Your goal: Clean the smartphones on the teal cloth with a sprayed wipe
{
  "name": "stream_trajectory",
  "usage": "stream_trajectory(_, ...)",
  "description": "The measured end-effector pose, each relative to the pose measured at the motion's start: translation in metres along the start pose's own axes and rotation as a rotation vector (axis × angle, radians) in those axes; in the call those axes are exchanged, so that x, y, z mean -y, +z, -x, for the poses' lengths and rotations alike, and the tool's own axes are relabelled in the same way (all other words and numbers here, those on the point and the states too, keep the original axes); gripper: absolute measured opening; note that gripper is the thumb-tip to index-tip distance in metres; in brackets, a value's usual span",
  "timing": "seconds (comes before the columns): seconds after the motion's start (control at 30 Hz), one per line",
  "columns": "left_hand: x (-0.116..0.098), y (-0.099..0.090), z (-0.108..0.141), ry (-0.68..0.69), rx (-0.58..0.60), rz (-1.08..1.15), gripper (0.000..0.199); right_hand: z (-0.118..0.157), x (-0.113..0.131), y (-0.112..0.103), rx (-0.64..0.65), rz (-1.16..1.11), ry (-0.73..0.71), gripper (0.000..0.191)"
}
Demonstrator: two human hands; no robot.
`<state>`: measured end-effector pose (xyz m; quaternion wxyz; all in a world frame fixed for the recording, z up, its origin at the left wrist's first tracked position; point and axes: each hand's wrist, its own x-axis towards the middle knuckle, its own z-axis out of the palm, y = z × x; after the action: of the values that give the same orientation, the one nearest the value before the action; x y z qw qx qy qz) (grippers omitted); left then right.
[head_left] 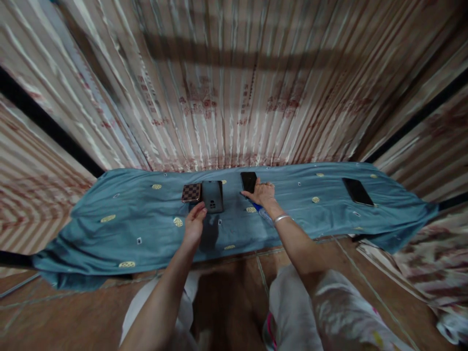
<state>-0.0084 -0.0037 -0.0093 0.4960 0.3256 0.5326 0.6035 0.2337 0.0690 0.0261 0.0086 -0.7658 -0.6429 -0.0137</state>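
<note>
"Our stock?"
"Left hand (pixel 193 222): grip unclear, beside grey phone (pixel 215 194). Right hand (pixel 264 193): spread wide, at black phone (pixel 248 181), far middle."
"Risk?"
"Rumpled cloth (pixel 146 243): snagging could skew our black phone."

From here I see a striped curtain (pixel 234 112) hanging along the far edge of a low surface draped in blue cloth (pixel 124 234), patterned with yellow ovals and small pale rectangles. More striped fabric closes both sides, with dark bars (pixel 51 119) slanting down to the surface's left and right ends. Below its near edge I make out brown floor tiles (pixel 365 287) with pale joints. The light is dim, and a broad shadow band crosses the curtain's upper part.
</note>
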Motion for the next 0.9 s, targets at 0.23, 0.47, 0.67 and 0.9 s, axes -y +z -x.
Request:
stream_trajectory(0.23, 0.019, -0.004, -0.022, -0.002, -0.062, -0.185, 0.041, -0.006, 0.010, 0.001, 0.073, 0.000, 0.006, 0.095)
stream_trajectory(0.47, 0.024, -0.002, -0.033, 0.117, 0.018, -0.408, 0.048, -0.006, -0.008, -0.011, 0.079, -0.260, 0.086, 0.075)
stream_trajectory(0.67, 0.018, 0.000, -0.037, 0.219, 0.007, -0.619, 0.047, 0.007, -0.044, -0.033, 0.036, -0.492, 0.148, 0.067)
stream_trajectory(0.9, 0.015, 0.012, -0.017, -0.118, 0.009, -0.058, 0.031, 0.074, -0.021, -0.022, 0.066, -1.269, -0.027, 0.051)
